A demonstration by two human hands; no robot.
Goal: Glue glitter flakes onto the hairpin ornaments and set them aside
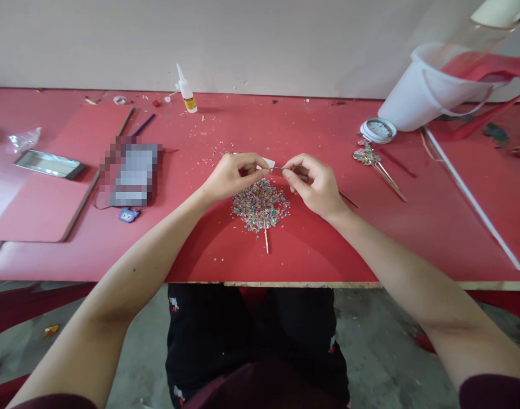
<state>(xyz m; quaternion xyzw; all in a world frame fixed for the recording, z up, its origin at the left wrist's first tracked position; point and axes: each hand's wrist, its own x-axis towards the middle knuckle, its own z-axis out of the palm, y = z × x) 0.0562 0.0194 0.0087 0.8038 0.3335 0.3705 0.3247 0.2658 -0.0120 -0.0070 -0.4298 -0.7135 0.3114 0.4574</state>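
Note:
My left hand (pixel 234 175) and my right hand (pixel 316 184) meet above the table, fingertips pinched. Between them runs a thin dark rod (pixel 277 168), held at both ends; its exact kind is too small to make out. Below lies a pile of small glittering multicoloured chips (pixel 246 209). A copper-coloured stick (pixel 266 236) rests on the pile, its lower end reaching onto the red table. Behind the fingers, part of a white piece (pixel 266 162) shows. Another thin copper-coloured stick (pixel 348 198) lies beside my right wrist, partly hidden by it.
A glue bottle (pixel 187 94) stands at the back. Rightward are a decorated hairpin (pixel 367 154), a round tin (pixel 378 130), a white bucket (pixel 408 94) and a white strip (pixel 473 196). Leftward lie a blurred-out phone-like object (pixel 136 173), a glass-topped case (pixel 49 163) and a red board (pixel 42 210).

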